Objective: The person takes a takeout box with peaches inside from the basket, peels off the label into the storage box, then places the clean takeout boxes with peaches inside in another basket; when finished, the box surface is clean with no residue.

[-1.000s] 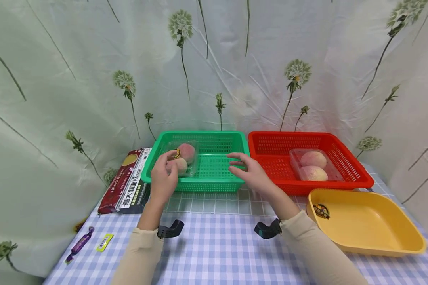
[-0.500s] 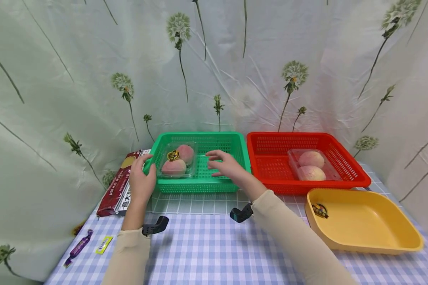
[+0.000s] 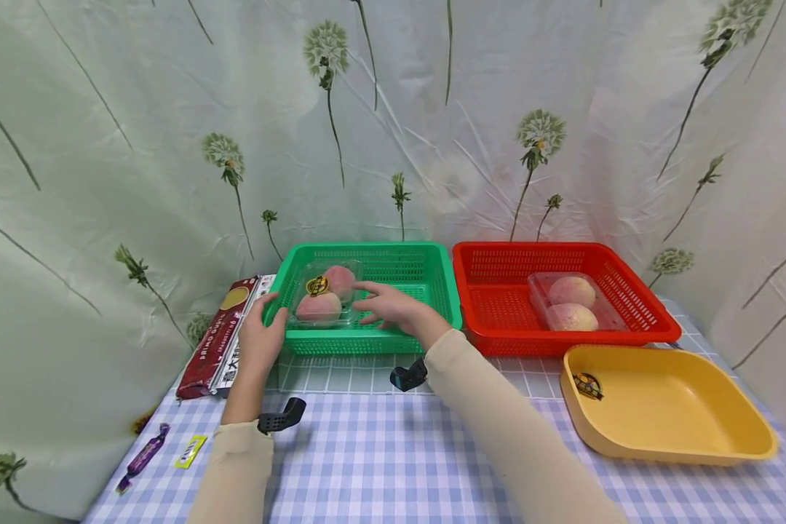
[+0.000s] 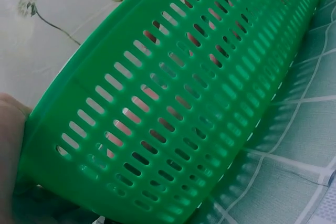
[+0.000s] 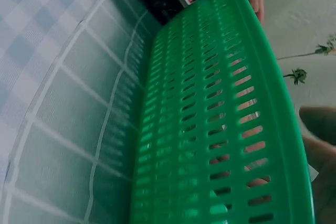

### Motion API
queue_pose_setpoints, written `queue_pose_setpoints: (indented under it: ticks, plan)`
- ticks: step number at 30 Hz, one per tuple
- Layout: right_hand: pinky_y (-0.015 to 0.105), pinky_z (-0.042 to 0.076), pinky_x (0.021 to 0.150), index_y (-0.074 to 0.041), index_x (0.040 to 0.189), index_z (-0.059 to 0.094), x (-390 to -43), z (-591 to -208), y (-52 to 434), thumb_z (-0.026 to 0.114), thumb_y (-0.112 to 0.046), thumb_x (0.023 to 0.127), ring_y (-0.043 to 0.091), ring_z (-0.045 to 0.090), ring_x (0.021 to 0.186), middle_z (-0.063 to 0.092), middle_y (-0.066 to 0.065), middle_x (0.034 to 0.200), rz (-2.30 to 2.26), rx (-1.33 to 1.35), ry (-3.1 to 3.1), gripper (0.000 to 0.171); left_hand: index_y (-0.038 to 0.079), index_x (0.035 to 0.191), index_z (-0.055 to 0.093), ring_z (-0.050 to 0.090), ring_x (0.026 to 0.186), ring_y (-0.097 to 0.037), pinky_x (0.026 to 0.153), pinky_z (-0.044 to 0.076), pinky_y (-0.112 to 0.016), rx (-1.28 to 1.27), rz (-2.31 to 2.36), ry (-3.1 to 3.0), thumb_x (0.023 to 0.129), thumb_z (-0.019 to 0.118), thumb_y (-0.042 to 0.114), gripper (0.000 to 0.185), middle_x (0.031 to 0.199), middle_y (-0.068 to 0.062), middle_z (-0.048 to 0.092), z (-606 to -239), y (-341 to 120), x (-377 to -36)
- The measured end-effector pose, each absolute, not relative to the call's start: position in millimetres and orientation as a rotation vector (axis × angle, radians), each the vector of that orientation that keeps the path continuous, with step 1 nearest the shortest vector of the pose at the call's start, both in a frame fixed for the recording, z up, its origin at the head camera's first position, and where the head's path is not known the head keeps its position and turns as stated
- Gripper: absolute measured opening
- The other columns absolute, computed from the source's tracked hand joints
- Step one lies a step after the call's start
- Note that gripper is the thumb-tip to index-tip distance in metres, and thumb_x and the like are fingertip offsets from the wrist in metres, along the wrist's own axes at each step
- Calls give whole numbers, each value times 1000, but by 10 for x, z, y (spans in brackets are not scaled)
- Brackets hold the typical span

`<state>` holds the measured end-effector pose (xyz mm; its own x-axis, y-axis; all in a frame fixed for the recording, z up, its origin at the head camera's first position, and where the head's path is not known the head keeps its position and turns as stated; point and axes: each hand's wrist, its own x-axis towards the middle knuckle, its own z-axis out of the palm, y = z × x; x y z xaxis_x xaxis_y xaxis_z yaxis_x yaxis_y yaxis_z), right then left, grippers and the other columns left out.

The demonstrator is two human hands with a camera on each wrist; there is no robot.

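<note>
In the head view, a green basket holds a clear plastic box with a black-and-gold round sticker and two pink peaches. My left hand grips the basket's left front corner, its thumb lying over the rim beside the box. Part of this hand shows at the edge of the left wrist view, by the green wall. My right hand reaches over the front rim with fingers spread, fingertips right at the box's right side. In the right wrist view, its fingers appear beyond the green rim.
Right of the green basket stands a red basket with another clear box of two peaches. A yellow tray sits in front of it. Pasta packages, a purple-wrapped candy and a yellow packet lie at left.
My left hand has moved left from over the peach box to the green basket's left rim. My right hand has moved left across the basket to the box's right side.
</note>
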<state>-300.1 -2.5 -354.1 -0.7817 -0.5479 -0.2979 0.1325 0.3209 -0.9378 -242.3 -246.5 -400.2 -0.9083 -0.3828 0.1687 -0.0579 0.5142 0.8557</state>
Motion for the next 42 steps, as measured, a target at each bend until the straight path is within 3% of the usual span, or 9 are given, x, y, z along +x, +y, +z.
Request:
queue_pose_setpoints:
  ticks: [6,14,23,29,37,42]
  plan:
    - [57,28,120,-27,156,35,-3060,-3564,-23,45,-16,107,38,53,134,26,12,165,-1649,-231,1867,52,18,151,43,44,139,-41,112,37,-63,384,-1390,-2447,101,50,29,51,154,-20,43,-3998,-2433,-2455]
    - [53,46,109,-20,154,39,-3069,-3588,7,49,-16,105,39,54,132,31,13,162,-1786,-184,1763,50,18,149,46,44,138,-40,111,38,-61,389,-1405,-2408,100,51,27,49,154,-19,44,-4021,-2444,-2453]
    - [50,46,110,-21,148,49,-3067,-3570,134,56,-16,102,36,54,128,44,16,150,-1609,-193,1944,47,17,145,51,38,145,-37,115,33,-59,395,-1388,-2397,100,52,27,46,155,-16,44,-4044,-2474,-2425]
    - [44,52,98,-24,140,59,-3087,-3593,268,60,-17,100,30,57,114,51,7,144,-1562,-186,2046,41,17,145,52,36,147,-37,117,31,-60,402,-1392,-2399,101,51,26,45,157,-15,43,-4031,-2481,-2410]
    - [64,43,104,-19,132,62,-3051,-3576,366,66,-18,96,32,41,137,38,7,157,-1677,-97,2106,37,18,145,52,34,148,-36,118,30,-60,409,-1414,-2399,101,51,27,45,158,-14,41,-4028,-2473,-2414]
    - [64,46,102,-17,128,64,-3037,-3572,396,66,-17,96,32,42,135,40,9,156,-1750,-35,2121,31,18,145,51,33,148,-36,118,30,-60,398,-1412,-2406,101,51,27,45,158,-14,40,-4027,-2475,-2414]
